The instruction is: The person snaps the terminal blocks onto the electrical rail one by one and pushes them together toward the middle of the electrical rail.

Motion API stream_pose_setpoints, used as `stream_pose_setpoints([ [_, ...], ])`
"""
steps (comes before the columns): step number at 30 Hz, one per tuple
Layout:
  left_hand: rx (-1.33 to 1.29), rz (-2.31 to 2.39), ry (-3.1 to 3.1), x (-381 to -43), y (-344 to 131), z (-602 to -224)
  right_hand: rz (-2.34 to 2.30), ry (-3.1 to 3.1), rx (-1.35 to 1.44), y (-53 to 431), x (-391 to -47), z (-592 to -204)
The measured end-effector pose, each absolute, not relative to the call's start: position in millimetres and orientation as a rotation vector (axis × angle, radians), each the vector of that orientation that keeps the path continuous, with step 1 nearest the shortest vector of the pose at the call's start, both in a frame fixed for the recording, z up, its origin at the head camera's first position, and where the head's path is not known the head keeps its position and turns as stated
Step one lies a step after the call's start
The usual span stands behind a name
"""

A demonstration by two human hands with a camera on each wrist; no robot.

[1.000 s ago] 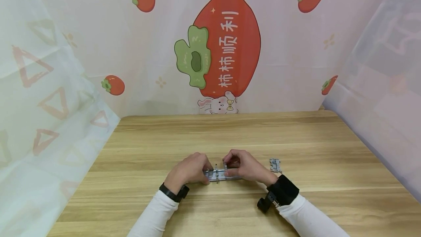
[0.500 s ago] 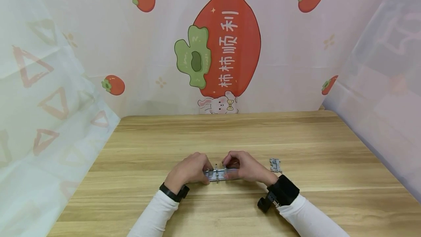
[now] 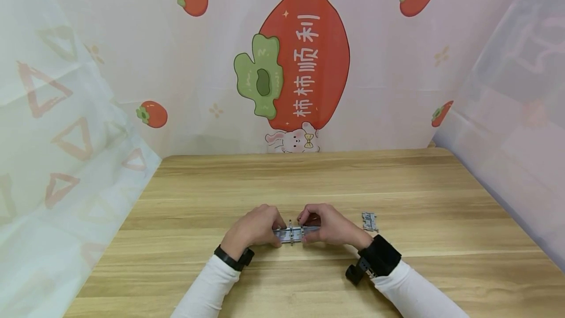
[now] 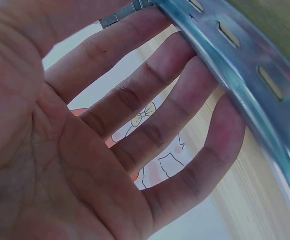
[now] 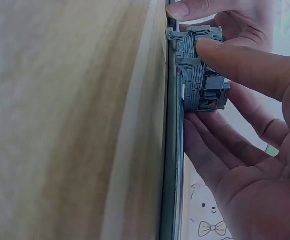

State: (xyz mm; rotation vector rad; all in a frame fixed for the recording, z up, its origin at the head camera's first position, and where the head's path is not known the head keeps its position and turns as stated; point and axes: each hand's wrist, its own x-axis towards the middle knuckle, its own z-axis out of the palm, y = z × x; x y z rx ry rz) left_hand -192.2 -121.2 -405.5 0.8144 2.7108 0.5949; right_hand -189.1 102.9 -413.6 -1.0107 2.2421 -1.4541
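A slotted metal DIN rail runs left to right between the hands, low over the table. My left hand grips its left part; in the left wrist view the fingertips press on the rail's edge. One grey terminal block stands across the middle of the rail. Just right of it, my right hand pinches a second grey terminal block at the rail. In the right wrist view the thumb lies on this terminal block, fingers behind it. The rail's right part is partly hidden by the right hand.
Another grey terminal block lies loose on the wooden table, right of the right hand. A printed curtain hangs behind the table and along both sides.
The terminal block in my right hand has come down from a raised position onto the rail, and the right fingers have lowered slightly with it. The left hand has stayed still.
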Motion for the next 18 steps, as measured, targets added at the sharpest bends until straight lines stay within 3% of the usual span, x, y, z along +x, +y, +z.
stream_pose_setpoints([
  [18, 0.807, 0.601, 2.709, -192, -121, -406, -1.389, 2.351, -1.075, 99, -180, -402],
])
